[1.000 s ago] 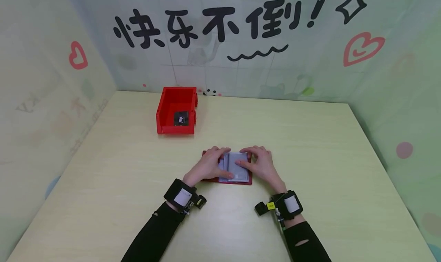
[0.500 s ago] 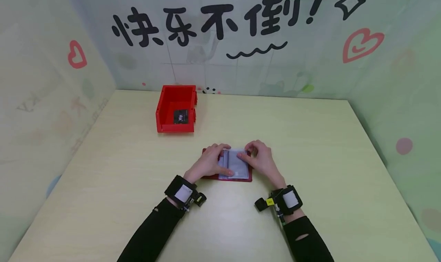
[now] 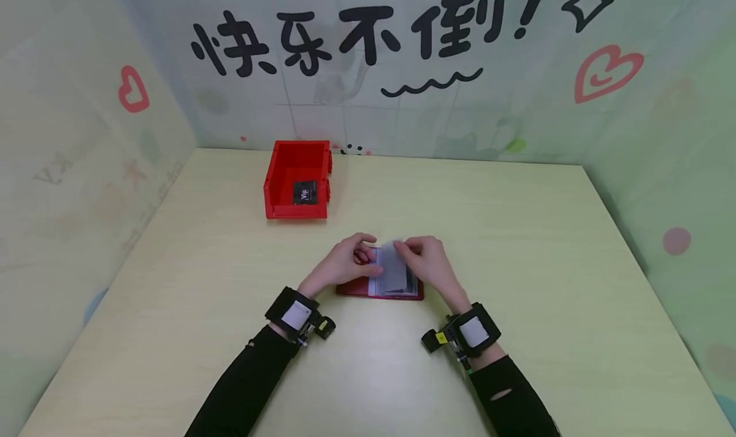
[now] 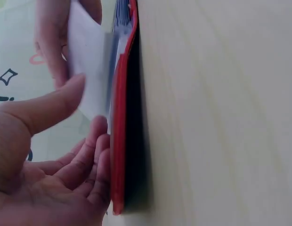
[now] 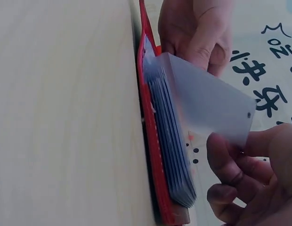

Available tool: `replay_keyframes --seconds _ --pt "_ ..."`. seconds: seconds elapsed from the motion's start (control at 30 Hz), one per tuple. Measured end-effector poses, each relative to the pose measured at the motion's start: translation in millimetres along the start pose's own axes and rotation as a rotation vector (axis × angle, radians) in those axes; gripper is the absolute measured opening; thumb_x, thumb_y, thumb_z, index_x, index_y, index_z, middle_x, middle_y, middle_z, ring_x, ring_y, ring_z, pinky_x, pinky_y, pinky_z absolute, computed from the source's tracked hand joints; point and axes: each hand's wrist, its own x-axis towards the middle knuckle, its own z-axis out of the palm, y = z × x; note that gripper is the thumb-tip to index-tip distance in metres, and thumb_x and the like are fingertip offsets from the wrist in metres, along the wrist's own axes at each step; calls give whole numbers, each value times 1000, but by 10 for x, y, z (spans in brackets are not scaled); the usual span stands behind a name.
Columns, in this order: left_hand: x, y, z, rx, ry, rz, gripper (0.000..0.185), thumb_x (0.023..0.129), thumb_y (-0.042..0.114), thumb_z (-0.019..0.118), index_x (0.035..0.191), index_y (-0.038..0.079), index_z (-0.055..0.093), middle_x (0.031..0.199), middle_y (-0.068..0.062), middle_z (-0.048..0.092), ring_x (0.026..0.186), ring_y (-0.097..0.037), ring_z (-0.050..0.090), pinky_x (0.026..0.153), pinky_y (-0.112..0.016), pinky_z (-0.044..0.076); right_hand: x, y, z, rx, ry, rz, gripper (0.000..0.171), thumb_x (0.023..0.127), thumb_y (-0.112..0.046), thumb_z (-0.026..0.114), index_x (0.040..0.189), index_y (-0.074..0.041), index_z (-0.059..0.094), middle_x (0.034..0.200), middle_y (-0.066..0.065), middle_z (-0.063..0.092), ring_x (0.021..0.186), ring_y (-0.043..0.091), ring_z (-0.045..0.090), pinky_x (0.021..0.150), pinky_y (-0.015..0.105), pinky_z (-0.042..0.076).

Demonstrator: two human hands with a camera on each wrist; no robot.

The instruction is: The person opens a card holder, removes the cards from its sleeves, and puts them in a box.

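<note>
A red card holder (image 3: 353, 287) lies spread on the table, a stack of clear plastic sleeves (image 5: 172, 141) bound inside it. One translucent sleeve (image 3: 394, 268) stands lifted off the stack. My right hand (image 3: 428, 260) pinches that sleeve by its outer edge between thumb and forefinger, as the right wrist view shows. My left hand (image 3: 344, 261) is at the holder's left half, fingers loosely bent. In the left wrist view its fingertips (image 4: 100, 125) lie at the inner side of the red cover (image 4: 118, 141), and its thumb points at the raised sleeve.
Behind the holder to the left stands a red plastic bin (image 3: 299, 211) with a black card (image 3: 305, 193) marked "Vip" inside. The pale wooden table (image 3: 517, 245) is bordered by printed cloth walls (image 3: 368, 117) at the back and both sides.
My right hand, earlier at the stack's upper right edge, has lifted a sleeve and swung it left. My left hand has drawn slightly back from the sleeves, its thumb off their lower part.
</note>
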Motion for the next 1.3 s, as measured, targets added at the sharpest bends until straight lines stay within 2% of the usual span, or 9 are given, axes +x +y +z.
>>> replay_keyframes --seconds 0.2,0.3,0.4,0.53,0.67,0.77,0.97,1.13,1.3 --pt "-7 -38 -61 -86 5 -31 42 97 25 67 131 1 60 111 -15 73 99 -21 68 93 -36 55 36 6 122 97 -12 0 37 104 -25 55 80 0 67 63 -5 40 60 10 38 60 23 28" --pt "-17 -41 -85 -100 21 -53 35 99 24 64 127 3 65 110 -14 74 97 -20 68 94 -36 56 29 -12 171 147 -41 20 43 107 -29 47 84 0 70 65 1 55 71 14 51 69 22 36" --pt "-16 -47 -107 -135 36 -57 30 103 24 58 119 1 69 106 -17 74 93 -22 69 92 -36 57 8 -42 189 173 -93 32 51 110 -32 40 87 1 72 86 11 73 97 24 65 85 27 43" --pt "-25 -56 -137 -175 65 -86 39 105 31 52 108 -2 72 92 -16 72 84 -21 68 83 -30 58 -3 -58 195 140 -134 32 53 110 -34 39 82 1 69 111 15 76 118 30 65 94 33 45" --pt "-46 -49 -159 -117 89 -127 39 101 38 59 102 3 76 74 -6 65 72 -16 60 67 -24 49 -8 -43 201 101 -133 15 48 108 -32 43 80 -2 68 106 13 76 114 29 66 93 33 46" --pt "-59 -49 -167 -64 99 -130 30 97 31 66 97 3 76 71 -6 64 68 -15 56 61 -23 44 -7 0 196 95 -113 -15 44 107 -29 48 81 -3 70 98 13 75 104 25 65 89 30 45" --pt "-72 -34 -168 -2 132 -200 26 94 23 72 109 2 75 90 -12 74 74 -18 60 65 -24 49 -36 130 48 25 -79 -70 23 99 -21 64 109 -4 76 105 14 68 95 23 59 80 28 45" --pt "-88 6 -166 64 173 -205 30 90 21 76 112 2 73 85 -11 71 72 -18 61 64 -24 49 -85 199 -85 -88 -167 -77 44 89 -20 77 128 -4 67 118 16 53 104 28 50 85 33 41" --pt "-105 86 -164 131 189 -248 41 88 21 79 121 3 63 86 -11 68 74 -20 61 66 -25 50 -101 235 -107 -86 -197 -33 57 85 -20 82 134 -1 62 118 14 45 105 27 44 82 33 37"
